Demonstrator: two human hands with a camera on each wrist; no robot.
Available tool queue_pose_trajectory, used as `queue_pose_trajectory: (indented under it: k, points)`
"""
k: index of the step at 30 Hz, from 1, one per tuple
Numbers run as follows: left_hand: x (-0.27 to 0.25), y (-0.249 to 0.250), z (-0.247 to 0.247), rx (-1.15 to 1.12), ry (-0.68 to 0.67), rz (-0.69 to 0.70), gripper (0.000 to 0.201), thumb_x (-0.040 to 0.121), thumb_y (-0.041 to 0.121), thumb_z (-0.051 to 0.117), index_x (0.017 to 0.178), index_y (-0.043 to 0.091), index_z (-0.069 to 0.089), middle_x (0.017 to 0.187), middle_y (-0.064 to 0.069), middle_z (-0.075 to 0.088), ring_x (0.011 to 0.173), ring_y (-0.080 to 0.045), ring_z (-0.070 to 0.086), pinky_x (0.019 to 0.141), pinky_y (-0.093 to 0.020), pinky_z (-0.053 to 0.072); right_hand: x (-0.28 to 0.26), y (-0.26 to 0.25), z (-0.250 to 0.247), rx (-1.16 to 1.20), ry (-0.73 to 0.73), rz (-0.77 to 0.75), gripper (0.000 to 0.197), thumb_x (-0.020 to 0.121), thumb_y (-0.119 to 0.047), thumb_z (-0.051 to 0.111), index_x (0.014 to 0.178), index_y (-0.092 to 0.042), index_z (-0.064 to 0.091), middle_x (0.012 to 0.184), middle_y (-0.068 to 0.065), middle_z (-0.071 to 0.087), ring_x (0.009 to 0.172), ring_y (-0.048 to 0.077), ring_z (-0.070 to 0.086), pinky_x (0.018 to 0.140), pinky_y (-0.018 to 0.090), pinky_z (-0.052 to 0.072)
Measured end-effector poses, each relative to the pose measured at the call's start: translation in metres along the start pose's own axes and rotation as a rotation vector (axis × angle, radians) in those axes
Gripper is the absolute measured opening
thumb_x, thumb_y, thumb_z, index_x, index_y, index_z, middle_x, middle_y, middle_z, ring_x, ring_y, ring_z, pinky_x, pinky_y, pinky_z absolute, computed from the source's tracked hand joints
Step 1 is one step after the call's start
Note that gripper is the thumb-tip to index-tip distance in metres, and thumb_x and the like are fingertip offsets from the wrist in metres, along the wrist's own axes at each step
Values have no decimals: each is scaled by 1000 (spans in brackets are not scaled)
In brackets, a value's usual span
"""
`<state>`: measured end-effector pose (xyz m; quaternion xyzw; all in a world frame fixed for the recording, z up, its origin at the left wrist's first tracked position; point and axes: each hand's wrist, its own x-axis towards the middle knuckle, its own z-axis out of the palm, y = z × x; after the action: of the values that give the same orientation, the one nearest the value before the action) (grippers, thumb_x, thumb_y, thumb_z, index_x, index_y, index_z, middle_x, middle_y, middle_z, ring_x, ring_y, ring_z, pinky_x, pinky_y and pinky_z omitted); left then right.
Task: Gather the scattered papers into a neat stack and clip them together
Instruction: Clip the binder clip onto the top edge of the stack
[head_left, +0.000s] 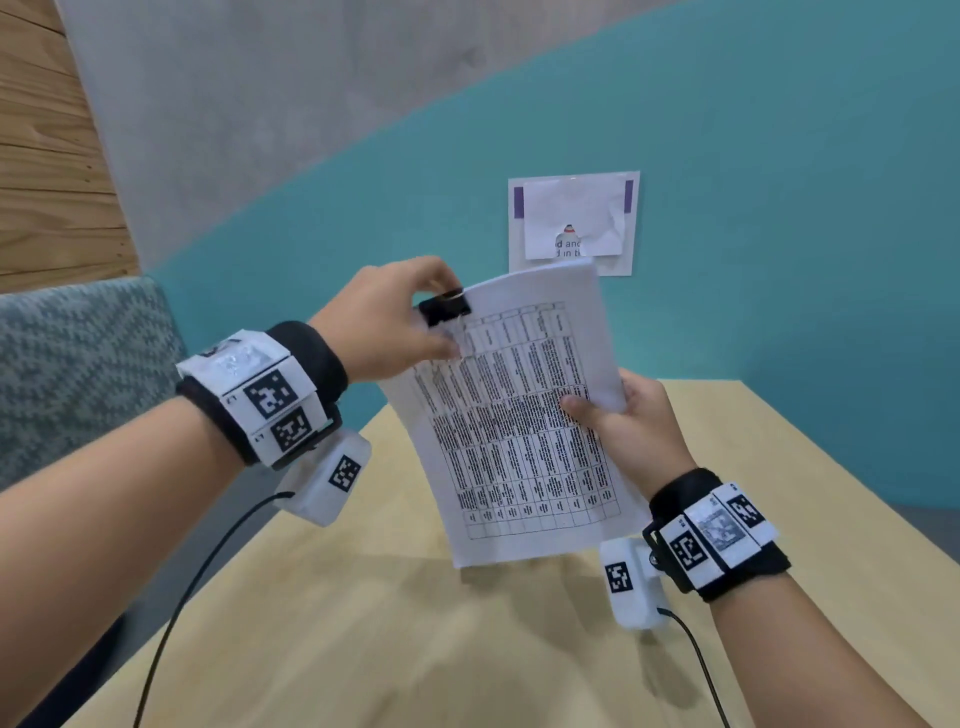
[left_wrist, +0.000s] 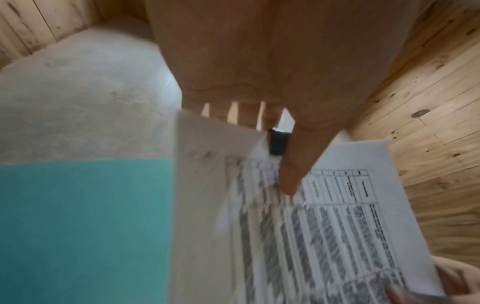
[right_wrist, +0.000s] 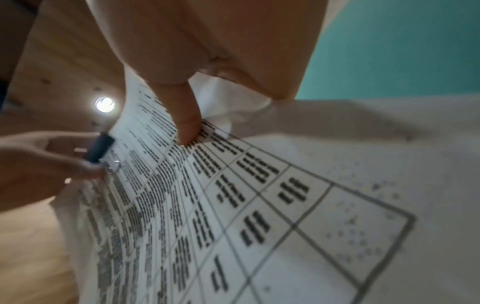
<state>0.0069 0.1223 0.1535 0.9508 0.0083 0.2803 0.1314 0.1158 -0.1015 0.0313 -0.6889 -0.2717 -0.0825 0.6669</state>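
The papers (head_left: 519, 415), light and floppy, are bowing in the air above the tabletop (head_left: 363, 623). The right hand (head_left: 631, 426) is pinching their edge; the left hand (head_left: 384, 322) is gripping the clip (head_left: 445, 307), seemingly seated at the corner.

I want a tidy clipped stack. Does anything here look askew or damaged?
Mostly fine: the left hand grips the black binder clip at the stack of papers' top corner, while the right hand holds the opposite edge. The sheets bow in mid-air. The paper on the wall notice looks crumpled.
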Motion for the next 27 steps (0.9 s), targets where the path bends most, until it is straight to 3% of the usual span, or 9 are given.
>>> queue_pose_trajectory:
  k: [3, 5, 8, 10, 12, 15, 20, 24, 27]
  points:
    - [-3, -12, 17, -136, 211, -80, 83, 74, 25, 88, 143, 20, 42, 144, -6, 52, 135, -26, 47, 112, -43, 39, 2, -1, -1, 154, 53, 117, 22, 87, -1, 74, 100, -18, 71, 106, 4, 78, 102, 24, 73, 101, 46, 53]
    - [-9, -21, 36, -408, 190, -267, 93, 74, 26, 89, 148, 20, 34, 150, -7, 47, 138, -26, 45, 115, -44, 38, 4, -2, -3, 249, 80, 179, 27, 87, 2, 73, 110, -12, 69, 110, 5, 77, 106, 22, 72, 101, 41, 53]
    - [-21, -34, 66, -777, -39, -545, 69, 72, 31, 85, 131, 17, 52, 127, -10, 66, 104, -26, 66, 79, -38, 56, 5, -2, -9, 345, 75, 263, 33, 89, 6, 68, 118, -8, 65, 113, 5, 76, 106, 21, 72, 92, 34, 55]
    - [-28, -37, 80, -888, -114, -591, 27, 83, 18, 76, 105, 11, 62, 101, -10, 70, 73, -21, 63, 54, -26, 50, 5, 1, -14, 330, 31, 330, 32, 90, 6, 67, 118, -9, 64, 111, 4, 75, 104, 19, 72, 88, 32, 56]
    - [-34, -39, 92, -895, -140, -599, 9, 91, 6, 67, 95, 12, 61, 88, -10, 70, 61, -19, 62, 46, -23, 47, 5, 9, -20, 270, -7, 404, 32, 89, 6, 66, 119, -5, 63, 114, 8, 75, 106, 22, 71, 94, 37, 55]
    - [-42, -43, 115, -861, -216, -632, 7, 94, 5, 64, 97, 10, 62, 94, -15, 74, 71, -23, 67, 51, -26, 54, 0, 20, -26, 134, -10, 517, 30, 76, 10, 58, 106, 3, 62, 115, 19, 71, 97, 32, 65, 92, 43, 52]
    - [-55, -51, 159, -737, -424, -692, 6, 94, 6, 67, 100, 3, 65, 100, -20, 77, 71, -25, 70, 51, -28, 56, -16, 44, -38, -104, -95, 731, 43, 69, 15, 55, 111, 12, 62, 127, 35, 62, 105, 43, 66, 100, 70, 41]
    - [-63, -56, 179, -514, -568, -634, 8, 90, 9, 74, 92, 3, 69, 76, -8, 69, 64, -23, 63, 59, -28, 52, -26, 55, -43, -323, -224, 841, 45, 71, 6, 74, 115, 8, 64, 120, 27, 68, 97, 35, 68, 102, 60, 47]
    - [-65, -60, 179, -311, -565, -580, 36, 86, 16, 77, 119, 3, 67, 92, -10, 69, 78, -25, 61, 70, -28, 49, -37, 42, -42, -513, -285, 871, 39, 84, -4, 77, 121, -6, 63, 121, 19, 68, 89, 27, 62, 91, 41, 57]
